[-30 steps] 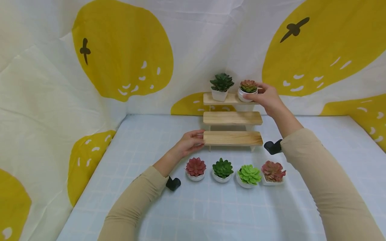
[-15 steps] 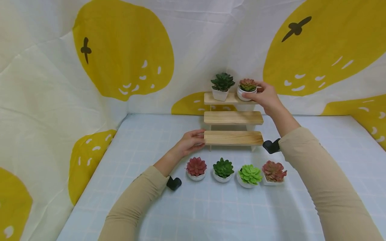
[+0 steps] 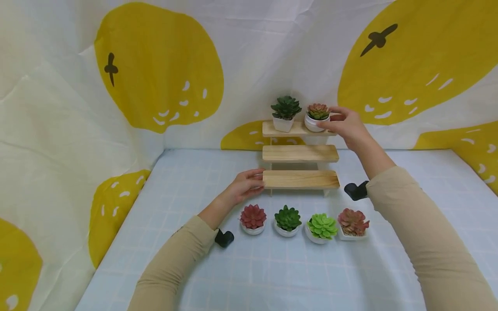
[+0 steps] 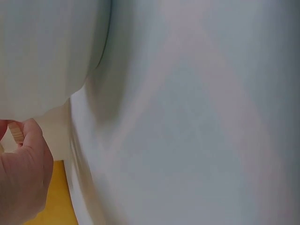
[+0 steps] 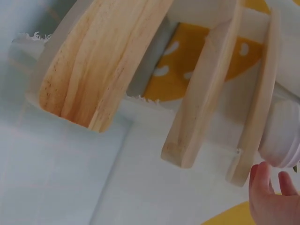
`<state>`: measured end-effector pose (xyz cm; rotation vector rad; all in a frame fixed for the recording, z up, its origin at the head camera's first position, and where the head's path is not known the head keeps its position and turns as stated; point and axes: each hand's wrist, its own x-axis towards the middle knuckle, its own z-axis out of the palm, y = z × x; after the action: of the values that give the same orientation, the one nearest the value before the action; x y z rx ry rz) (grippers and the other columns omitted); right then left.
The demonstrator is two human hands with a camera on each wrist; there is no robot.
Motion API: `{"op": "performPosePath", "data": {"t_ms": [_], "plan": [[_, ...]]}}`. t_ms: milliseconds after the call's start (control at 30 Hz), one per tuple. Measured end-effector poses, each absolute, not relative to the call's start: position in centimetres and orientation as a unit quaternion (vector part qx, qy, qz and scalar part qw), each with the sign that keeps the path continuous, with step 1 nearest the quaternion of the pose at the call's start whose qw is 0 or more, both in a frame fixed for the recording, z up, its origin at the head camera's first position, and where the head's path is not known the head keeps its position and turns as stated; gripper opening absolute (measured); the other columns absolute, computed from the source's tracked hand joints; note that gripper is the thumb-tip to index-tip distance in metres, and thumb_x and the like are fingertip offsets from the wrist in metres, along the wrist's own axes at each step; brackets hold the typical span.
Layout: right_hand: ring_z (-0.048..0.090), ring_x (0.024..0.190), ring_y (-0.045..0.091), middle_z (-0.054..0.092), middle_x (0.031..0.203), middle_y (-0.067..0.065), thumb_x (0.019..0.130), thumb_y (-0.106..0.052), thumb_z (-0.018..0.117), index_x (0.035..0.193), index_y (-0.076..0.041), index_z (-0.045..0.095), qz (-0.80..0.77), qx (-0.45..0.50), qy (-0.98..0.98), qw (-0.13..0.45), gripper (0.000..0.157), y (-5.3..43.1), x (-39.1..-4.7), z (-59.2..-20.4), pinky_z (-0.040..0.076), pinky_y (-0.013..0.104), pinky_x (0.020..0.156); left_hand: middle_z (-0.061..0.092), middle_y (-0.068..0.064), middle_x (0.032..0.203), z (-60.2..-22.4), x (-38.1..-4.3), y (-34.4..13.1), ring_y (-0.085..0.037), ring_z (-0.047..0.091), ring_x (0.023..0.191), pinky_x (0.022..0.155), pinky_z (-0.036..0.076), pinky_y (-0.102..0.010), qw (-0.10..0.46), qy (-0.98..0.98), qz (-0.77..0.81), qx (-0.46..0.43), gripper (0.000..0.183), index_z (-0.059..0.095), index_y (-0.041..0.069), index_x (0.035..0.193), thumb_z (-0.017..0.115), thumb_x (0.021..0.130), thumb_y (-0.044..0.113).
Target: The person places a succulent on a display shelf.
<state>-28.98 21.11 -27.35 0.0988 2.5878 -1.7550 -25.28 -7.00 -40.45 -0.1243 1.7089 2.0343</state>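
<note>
A three-tier wooden display stand (image 3: 300,179) stands at the back of the table. My left hand (image 3: 243,186) grips the left end of its lowest step, wood showing between thumb and finger in the left wrist view. On the top step sit a dark green succulent (image 3: 286,108) in a square white pot and, to its right, a red-green succulent (image 3: 317,112) in a round white pot (image 5: 280,136). My right hand (image 3: 347,126) is at that round pot's right side, thumb tip at its front and fingers spread apart, not wrapped round it.
In front of the stand is a row of potted succulents: dark red (image 3: 253,217), dark green (image 3: 287,218), bright green (image 3: 322,226) and pinkish red (image 3: 352,222). A white cloth with yellow fruit prints (image 3: 249,65) hangs close behind the stand.
The round-potted succulent has shifted slightly left on the top step. My right hand has loosened and drawn back a little to the right from it. My left hand keeps its place.
</note>
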Motion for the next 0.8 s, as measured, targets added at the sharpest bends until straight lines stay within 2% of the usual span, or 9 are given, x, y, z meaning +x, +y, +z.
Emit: {"op": "performPosePath", "data": {"t_ms": [133,300,633,800], "plan": [[0.034,0.121,0.033,0.034,0.140,0.022,0.084,-0.034,0.069,0.147,-0.010,0.027,-0.551,0.028,0.834,0.013,0.079,21.9,-28.5,-27.2,0.029,0.046,0.106,0.049,-0.019,0.132,-40.6,-25.3,-7.0,-0.021,0.055,0.099,0.088,0.048,-0.034,0.237,0.623,0.744,-0.042,0.053,0.045,0.003,0.137,0.055,0.086,-0.011],[0.031,0.125,0.036,0.032,0.142,0.023,0.086,-0.033,0.067,0.147,-0.009,0.025,-0.539,0.020,0.842,0.017,0.078,23.0,-28.0,-27.2,0.027,0.047,0.107,0.050,-0.019,0.132,-40.8,-25.2,-7.0,-0.021,0.055,0.099,0.086,0.049,-0.033,0.235,0.622,0.746,-0.041,0.052,0.046,0.003,0.136,0.055,0.086,-0.010],[0.037,0.119,0.030,0.035,0.138,0.021,0.086,-0.038,0.065,0.147,-0.010,0.026,-0.522,-0.006,0.853,0.024,0.078,25.5,-26.7,-27.5,0.029,0.047,0.106,0.049,-0.019,0.132,-40.6,-25.2,-6.9,-0.022,0.054,0.101,0.086,0.049,-0.034,0.237,0.622,0.745,-0.043,0.053,0.046,0.003,0.136,0.055,0.086,-0.011],[0.036,0.120,0.030,0.035,0.138,0.021,0.087,-0.038,0.064,0.147,-0.010,0.025,-0.512,-0.016,0.859,0.029,0.077,26.2,-25.9,-27.7,0.028,0.049,0.106,0.050,-0.018,0.132,-40.7,-25.2,-7.0,-0.022,0.055,0.100,0.087,0.049,-0.035,0.237,0.623,0.745,-0.041,0.052,0.046,0.003,0.136,0.055,0.086,-0.011]]}}
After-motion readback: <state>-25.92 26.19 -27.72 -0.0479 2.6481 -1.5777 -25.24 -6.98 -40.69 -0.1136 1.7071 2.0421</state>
